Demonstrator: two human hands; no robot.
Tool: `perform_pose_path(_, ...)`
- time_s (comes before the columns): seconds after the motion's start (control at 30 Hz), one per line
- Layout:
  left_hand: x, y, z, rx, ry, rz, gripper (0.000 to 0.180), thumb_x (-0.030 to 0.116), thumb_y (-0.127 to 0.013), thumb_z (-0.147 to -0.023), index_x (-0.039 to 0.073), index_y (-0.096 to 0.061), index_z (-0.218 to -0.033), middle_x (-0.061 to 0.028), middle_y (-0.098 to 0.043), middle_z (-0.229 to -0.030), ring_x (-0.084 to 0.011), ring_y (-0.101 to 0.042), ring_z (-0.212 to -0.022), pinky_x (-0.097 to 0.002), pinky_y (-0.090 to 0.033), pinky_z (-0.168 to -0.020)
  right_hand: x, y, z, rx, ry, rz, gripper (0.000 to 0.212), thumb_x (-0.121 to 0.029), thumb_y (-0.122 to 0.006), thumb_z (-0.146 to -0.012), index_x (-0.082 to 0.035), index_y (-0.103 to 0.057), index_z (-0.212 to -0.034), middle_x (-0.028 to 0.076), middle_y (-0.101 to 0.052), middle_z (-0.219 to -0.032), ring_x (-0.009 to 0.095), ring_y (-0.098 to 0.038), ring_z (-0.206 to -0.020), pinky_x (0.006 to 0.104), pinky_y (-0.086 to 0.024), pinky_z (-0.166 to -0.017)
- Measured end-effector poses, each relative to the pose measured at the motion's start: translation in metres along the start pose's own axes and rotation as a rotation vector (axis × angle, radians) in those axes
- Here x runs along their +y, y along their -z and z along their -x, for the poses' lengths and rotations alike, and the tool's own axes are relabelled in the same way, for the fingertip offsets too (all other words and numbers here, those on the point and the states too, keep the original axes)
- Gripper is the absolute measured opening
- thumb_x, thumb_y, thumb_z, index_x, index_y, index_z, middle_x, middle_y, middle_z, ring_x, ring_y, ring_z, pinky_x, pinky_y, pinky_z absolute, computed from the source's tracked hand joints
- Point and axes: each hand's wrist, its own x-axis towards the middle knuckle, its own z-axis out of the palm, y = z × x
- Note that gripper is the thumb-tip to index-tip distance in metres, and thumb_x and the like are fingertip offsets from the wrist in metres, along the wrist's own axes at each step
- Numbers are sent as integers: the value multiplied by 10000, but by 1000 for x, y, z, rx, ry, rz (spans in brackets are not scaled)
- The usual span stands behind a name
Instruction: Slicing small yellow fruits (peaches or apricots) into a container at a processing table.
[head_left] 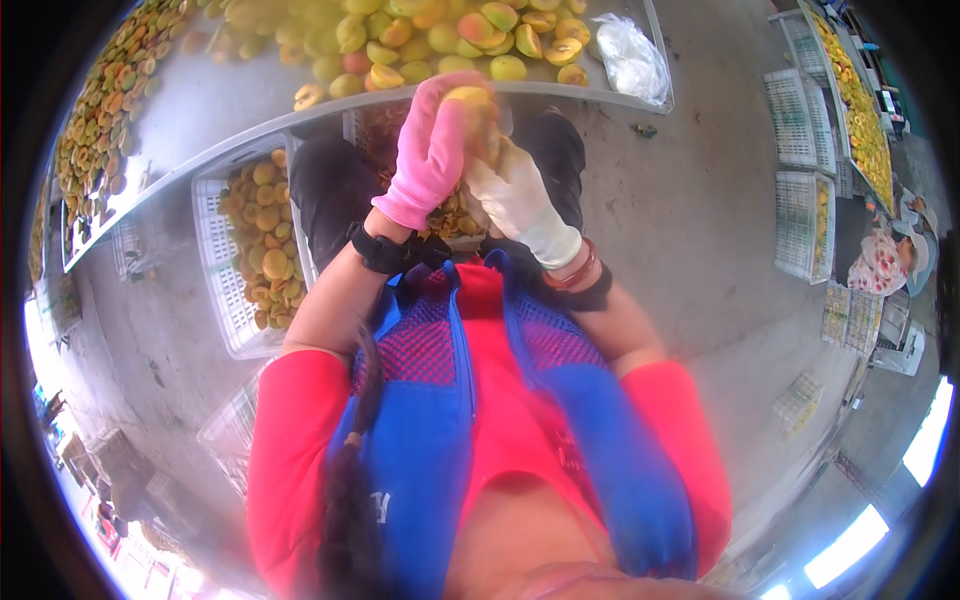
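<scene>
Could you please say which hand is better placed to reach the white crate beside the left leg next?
Probably the pink-gloved left hand, nearer the crate, though it holds a yellow fruit; the white-gloved right hand is farther across.

Pink glove (425,165), white glove (522,200), yellow fruit (474,104).

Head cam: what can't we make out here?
All in the head view:
Held fruit: blurred; whole or cut unclear.
Right grip: fingertips blurred against the fruit; any tool unclear.
Fruit pieces between the knees: partly hidden by left grip and right grip.
Fruit pile: cut off by top edge.
Co-worker: hands too small.
</scene>
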Motion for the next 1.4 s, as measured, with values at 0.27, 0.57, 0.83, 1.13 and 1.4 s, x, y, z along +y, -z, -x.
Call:
perform_pose_path(0.27,-3,10,1,-68,-72,9,541,452,-479,-1038,13,-428,-1350,-150,-581,-1241,-214,-626,-1028,-359,-535,-913,-57,10,5,-309,-516,-369,216,-266,-604,-991,-68,-584,-906,-31,-524,-623,52,-457,-491,242,-348,-443)
perform_pose_path(0.57,-7,4,5,-45,-133,39,523,432,-506,-1031,49,-405,-1373,-146,-546,-1304,-215,-611,-1062,-369,-536,-915,-44,8,2,-305,-371,-272,189,-262,-603,-998,-98,-584,-907,-65,-502,-634,43,-476,-503,227,-326,-445)
perform_pose_path(0.83,4,0,-1,7,123,83,573,524,-368,-1052,16,-521,-1268,-134,-625,-1152,-194,-641,-954,-336,-547,-869,-27,9,-1,-294,-421,-253,121,-197,-547,-1019,-115,-537,-931,-56,-415,-611,55,-364,-438,234,-262,-406)
perform_pose_path(1.13,3,10,3,14,165,103,538,463,-349,-1071,-6,-572,-1210,-125,-664,-1074,-190,-664,-878,-328,-564,-806,-41,7,2,-399,-556,-326,88,-177,-499,-1027,-135,-501,-949,-69,-358,-576,46,-318,-399,233,-230,-370)
perform_pose_path(1.4,15,13,-3,98,253,-14,660,487,-317,-1074,-53,-682,-977,-122,-697,-865,-188,-675,-718,-304,-573,-714,-38,-8,4,-370,-400,-120,150,-198,-502,-1018,-116,-509,-892,-49,-432,-578,64,-382,-399,248,-281,-359)
